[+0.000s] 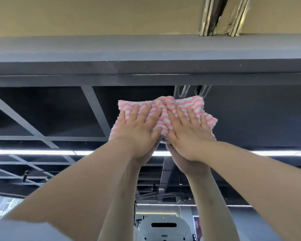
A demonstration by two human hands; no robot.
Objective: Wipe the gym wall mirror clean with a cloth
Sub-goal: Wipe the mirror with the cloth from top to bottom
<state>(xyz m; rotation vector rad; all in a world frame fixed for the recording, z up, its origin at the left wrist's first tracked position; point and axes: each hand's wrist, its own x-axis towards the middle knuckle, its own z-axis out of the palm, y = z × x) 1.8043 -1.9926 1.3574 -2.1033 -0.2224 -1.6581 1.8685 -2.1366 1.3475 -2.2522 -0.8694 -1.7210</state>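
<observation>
A pink and white striped cloth point(165, 111) lies flat against the wall mirror point(250, 119), close under the mirror's top edge. My left hand point(137, 129) presses on the cloth's left half with straight, spread fingers. My right hand point(188, 133) presses on its right half the same way, thumbs nearly touching. Both arms reach up from below. Beneath the hands the mirror shows the reflected forearms and a reflected dark ceiling grid.
A grey beam point(146, 54) runs across just above the mirror's top edge, with a beige ceiling point(94, 14) and a metal track point(215, 14) over it. Reflected light strips point(33, 152) cross the mirror. A white headset reflection point(163, 228) shows at the bottom.
</observation>
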